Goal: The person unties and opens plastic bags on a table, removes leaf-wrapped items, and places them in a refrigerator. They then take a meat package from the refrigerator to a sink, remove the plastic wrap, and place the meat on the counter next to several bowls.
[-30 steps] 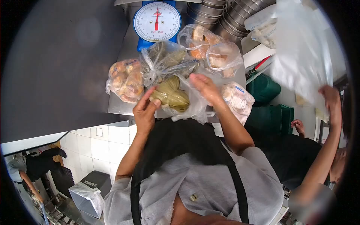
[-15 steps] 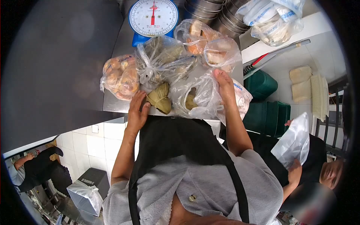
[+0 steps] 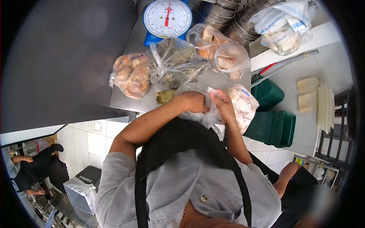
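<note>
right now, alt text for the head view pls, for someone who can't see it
Both hands, left hand and right hand, grip a clear plastic bag at the edge of a steel counter, beside a leaf-wrapped dumpling, bagged food and a scale.

Beyond the hands, the surface carries one scale and four filled plastic bags. One loose leaf-wrapped parcel lies just beside the left hand, and one more bag sits by the right hand.
</note>
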Available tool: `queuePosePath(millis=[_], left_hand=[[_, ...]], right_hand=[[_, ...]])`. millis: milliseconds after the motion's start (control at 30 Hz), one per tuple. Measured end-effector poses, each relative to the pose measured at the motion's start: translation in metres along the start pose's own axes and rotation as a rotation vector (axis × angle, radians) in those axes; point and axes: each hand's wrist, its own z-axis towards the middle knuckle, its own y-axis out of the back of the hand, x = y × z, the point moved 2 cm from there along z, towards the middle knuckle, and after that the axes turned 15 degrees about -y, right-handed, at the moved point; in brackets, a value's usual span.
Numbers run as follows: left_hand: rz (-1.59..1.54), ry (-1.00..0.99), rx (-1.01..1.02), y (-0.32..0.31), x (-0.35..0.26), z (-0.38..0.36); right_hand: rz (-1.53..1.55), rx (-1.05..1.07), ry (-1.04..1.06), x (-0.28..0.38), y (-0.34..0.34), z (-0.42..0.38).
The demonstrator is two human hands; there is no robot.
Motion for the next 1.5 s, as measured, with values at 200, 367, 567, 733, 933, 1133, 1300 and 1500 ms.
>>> queuePosePath(millis=[200,367,567,733,933,1133,1300,1500], left_hand=[[-0.173,-0.192,0.162,0.015,0.011,-0.006],[-0.335,-0.236,0.016,0.016,0.015,-0.024],[-0.294,-0.245,-0.364,0.001,0.001,-0.045],[-0.201,-0.641,-0.659,0.026,-0.04,-0.097],[-0.377,-0.839,-1.064,0.025,-0.068,-0.112],[-0.906,-0.645,-1.445,0.038,-0.07,-0.086],[-0.109,-0.314,-1.161,-0.03,-0.014,0.007],[0.155,-0.19,-1.333,-0.039,-0.025,-0.023]], right_hand=[[0.122,0.049,-0.009,-0.007,-0.003,-0.001],[0.16,0.067,0.014,0.01,-0.019,-0.015],[0.019,-0.088,0.165,0.027,-0.035,-0.031],[-0.158,-0.342,0.258,0.056,-0.028,-0.056],[0.058,-0.119,0.204,0.042,0.005,-0.044],[-0.105,-0.614,0.325,0.053,0.108,-0.048],[0.262,-0.637,0.596,0.083,0.172,-0.063],[-0.125,-0.187,1.032,0.076,0.142,-0.039]])
